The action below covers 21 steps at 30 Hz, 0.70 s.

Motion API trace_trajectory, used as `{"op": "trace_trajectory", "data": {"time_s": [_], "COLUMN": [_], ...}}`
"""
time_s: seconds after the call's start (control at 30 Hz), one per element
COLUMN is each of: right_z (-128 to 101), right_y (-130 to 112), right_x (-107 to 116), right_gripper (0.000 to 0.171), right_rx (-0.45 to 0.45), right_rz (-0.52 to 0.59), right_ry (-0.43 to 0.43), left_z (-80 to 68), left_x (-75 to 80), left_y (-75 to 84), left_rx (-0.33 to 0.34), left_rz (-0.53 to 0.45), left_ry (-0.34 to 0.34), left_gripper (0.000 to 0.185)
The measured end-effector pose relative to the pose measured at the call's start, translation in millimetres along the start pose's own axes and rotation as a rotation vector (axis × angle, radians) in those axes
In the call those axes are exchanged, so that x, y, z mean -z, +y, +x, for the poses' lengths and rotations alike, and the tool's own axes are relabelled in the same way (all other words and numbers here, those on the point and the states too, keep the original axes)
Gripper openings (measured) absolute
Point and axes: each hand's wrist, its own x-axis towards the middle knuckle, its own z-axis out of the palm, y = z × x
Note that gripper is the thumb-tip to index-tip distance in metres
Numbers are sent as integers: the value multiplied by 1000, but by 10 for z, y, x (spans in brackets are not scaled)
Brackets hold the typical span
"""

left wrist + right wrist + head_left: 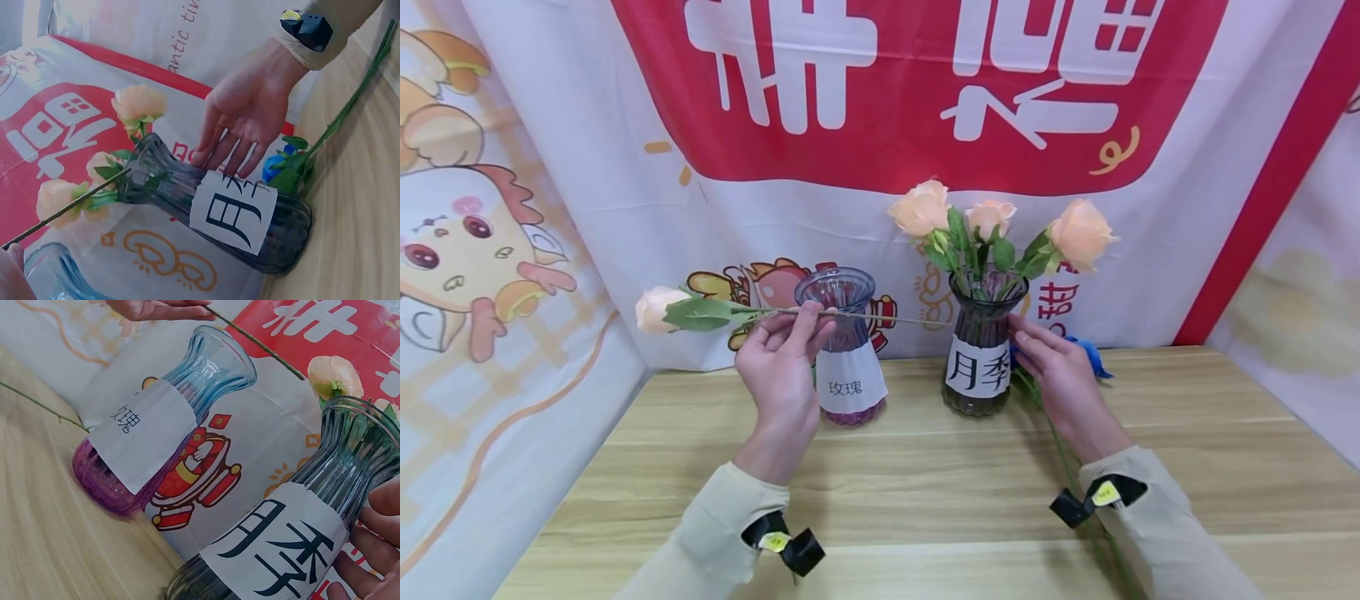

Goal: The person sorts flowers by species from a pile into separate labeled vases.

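The left hand (786, 358) is pinching a peach rose (700, 314) by its stem, holding it aloft beside a blue-and-purple vase (850, 333). The stem is running crosswise, bloom pointing left, bare end pointing right toward a dark vase (983, 332) containing more roses (922, 208). The right hand (1063, 379), fingers extended, is touching that vase. Green leaves are flanking the held rose's pale bloom.

Both forearms (1172, 533) reach forward, the left hand (784, 358) raised with its thumb and fingers pinching, the right hand (1063, 375) extending nearly straight fingers, palm turned inward.
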Motion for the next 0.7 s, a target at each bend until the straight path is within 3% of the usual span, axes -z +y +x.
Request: {"op": "trace_trajectory", "data": {"time_s": [0.7], "right_z": [-1], "right_y": [-5], "right_x": [8], "right_gripper": [55], "right_rx": [-21], "right_rz": [2], "right_ry": [1], "left_z": [-169], "left_x": [-611], "left_y": [-125], "left_rx": [-4], "left_rz": [-132], "left_ry": [-51], "left_gripper": [14]}}
